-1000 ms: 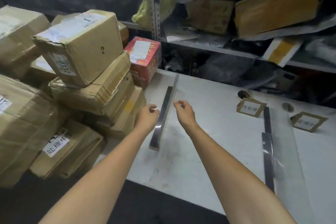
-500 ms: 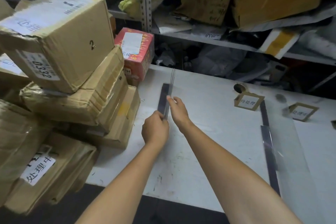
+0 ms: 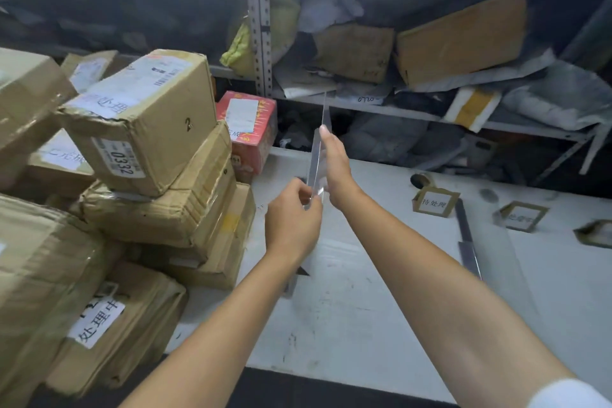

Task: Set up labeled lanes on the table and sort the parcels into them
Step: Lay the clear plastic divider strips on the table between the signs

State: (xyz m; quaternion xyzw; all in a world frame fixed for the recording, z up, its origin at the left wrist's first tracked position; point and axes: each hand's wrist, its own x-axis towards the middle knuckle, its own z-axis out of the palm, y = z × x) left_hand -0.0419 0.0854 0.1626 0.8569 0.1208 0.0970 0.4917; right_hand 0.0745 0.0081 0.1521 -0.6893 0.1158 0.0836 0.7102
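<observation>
Clear strip (image 3: pixel 315 159) lifted off table (image 3: pixel 364 275) — left hand (image 3: pixel 293 219) pinches near end, right hand (image 3: pixel 336 166) flat against it.

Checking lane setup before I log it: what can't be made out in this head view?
Head view:
1. Rightmost label card: cut by the right edge, text unreadable.
2. Middle label card: text blurred.
3. Dark strip: mostly hidden behind the left hand and wrist.
4. Clear strip: lower end covered by left-hand grip.
</observation>
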